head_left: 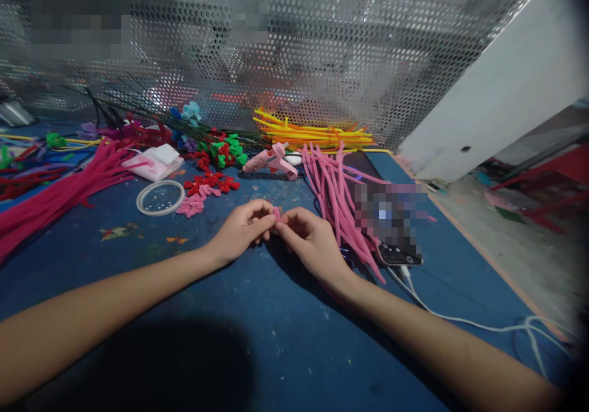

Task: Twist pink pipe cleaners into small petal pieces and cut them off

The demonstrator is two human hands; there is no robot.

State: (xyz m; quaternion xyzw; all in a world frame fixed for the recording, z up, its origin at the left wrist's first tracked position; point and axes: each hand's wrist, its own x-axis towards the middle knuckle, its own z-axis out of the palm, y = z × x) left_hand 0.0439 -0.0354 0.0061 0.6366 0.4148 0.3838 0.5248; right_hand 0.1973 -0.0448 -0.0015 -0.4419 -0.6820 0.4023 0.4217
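Near the middle of the blue table (184, 301), my left hand (243, 229) and my right hand (313, 240) meet at the fingertips. Both pinch a small pink fuzzy piece (277, 213), mostly covered by the fingers. Beyond my hands lies a pink glue gun (273, 162). Pink fuzzy flower shapes (191, 205) and red ones (225, 183) lie left of it. A bundle of pink fuzzy stems (338, 197) is just past my right hand.
A clear round lid (160, 198) and a white packet (154, 162) sit at left, near magenta stems (59, 194). Yellow stems (317, 135) lie along the perforated metal panel (322, 62). A phone-like device (399, 254) with a white cable (460, 321) is at right.
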